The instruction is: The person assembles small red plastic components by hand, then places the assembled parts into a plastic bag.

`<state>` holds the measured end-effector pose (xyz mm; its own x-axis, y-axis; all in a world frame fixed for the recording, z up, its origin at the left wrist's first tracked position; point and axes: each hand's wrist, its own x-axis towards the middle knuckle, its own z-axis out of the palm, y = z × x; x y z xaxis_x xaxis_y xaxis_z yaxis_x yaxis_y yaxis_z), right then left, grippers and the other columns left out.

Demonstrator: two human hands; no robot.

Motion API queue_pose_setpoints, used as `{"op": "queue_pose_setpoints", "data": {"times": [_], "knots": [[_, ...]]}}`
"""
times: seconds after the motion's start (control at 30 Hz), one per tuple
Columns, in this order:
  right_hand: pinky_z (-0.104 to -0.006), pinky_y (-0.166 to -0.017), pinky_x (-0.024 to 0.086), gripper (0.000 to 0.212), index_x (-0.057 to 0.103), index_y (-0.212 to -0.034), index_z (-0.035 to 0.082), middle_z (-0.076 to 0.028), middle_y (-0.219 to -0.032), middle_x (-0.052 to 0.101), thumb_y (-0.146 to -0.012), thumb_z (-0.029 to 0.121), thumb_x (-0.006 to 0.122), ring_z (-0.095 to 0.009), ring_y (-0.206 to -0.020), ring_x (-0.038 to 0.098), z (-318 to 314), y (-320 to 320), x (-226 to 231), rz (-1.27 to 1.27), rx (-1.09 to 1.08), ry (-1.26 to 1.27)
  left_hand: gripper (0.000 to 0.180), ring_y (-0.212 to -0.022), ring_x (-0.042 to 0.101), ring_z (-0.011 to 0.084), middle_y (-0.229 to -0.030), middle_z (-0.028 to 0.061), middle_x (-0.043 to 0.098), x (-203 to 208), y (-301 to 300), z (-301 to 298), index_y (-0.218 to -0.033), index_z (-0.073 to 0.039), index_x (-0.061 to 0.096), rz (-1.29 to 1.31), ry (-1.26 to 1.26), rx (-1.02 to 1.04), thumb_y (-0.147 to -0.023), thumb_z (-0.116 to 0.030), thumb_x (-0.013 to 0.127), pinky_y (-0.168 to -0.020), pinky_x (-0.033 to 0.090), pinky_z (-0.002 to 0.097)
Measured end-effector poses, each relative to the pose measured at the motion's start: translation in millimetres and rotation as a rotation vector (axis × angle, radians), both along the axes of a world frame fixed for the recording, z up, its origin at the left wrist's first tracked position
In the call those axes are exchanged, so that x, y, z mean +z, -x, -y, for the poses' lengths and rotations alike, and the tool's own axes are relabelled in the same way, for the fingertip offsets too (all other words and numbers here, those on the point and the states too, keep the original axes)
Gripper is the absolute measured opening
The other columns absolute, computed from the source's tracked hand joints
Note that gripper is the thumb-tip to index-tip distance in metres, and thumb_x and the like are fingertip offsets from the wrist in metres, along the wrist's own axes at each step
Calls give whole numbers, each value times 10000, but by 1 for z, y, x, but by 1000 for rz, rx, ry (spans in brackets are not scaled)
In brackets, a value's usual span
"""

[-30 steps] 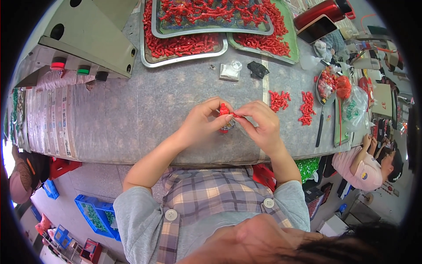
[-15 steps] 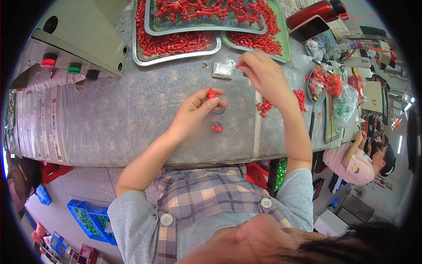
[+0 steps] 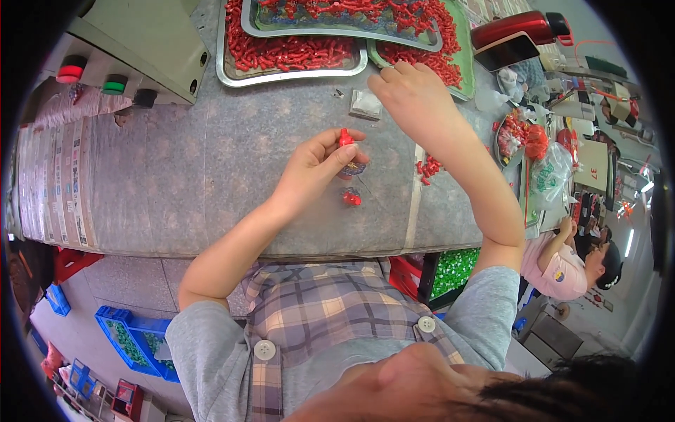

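Note:
My left hand (image 3: 315,163) pinches a small red plastic piece (image 3: 345,138) upright between thumb and fingers, above the middle of the table. A dark bluish tangle (image 3: 354,169) shows under those fingers. Just below lies another small red piece (image 3: 352,199) with similar bluish strands. My right hand (image 3: 416,98) is raised at the front edge of the trays, fingers curled together. Its fingertips are turned away, so what they hold, if anything, is hidden. Beside its fingers sits a small silvery-white block (image 3: 365,104).
Metal trays (image 3: 295,73) and a green tray (image 3: 467,70) of red pieces stand at the back. A grey machine housing (image 3: 144,53) with buttons is at left. Red flask (image 3: 517,29), phone (image 3: 506,51) and loose red pieces (image 3: 427,169) lie right. A co-worker (image 3: 559,264) sits far right.
My right hand has moved up and back from beside the block to the tray edge; the red bit at its fingertips no longer shows. My left hand keeps its grip.

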<state>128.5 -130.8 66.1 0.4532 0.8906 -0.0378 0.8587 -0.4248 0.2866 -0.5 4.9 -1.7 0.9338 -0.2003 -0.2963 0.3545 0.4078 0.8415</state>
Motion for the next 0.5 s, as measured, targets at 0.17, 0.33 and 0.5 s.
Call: {"op": "queue_pose_setpoints", "data": {"times": [0.17,0.33,0.5], "knots": [[-379,-675,440,85,515,-797,24,-105,-776,574,-724,61,536,-282,-797,564,3,-24,1,-218,-73,-22,281,-834,554,92,-873,28,615,-2,0,0,-1125,-28,524,-17,11,26,-905,-200,491,-685,454,244],[-401,-668,433,100,504,-845,25,-122,-759,561,-774,86,539,-318,-774,551,16,-30,0,-462,-191,-131,308,-796,598,118,-899,54,631,2,0,-1,-1145,-27,504,-20,13,30,-912,-227,475,-643,466,238],[-403,-661,450,68,535,-801,40,-108,-743,582,-760,95,535,-293,-779,571,22,-15,-9,-311,-132,-352,319,-754,613,128,-903,62,634,2,0,-2,-1154,-27,496,-11,10,23,-917,-238,465,-609,465,225]]}}
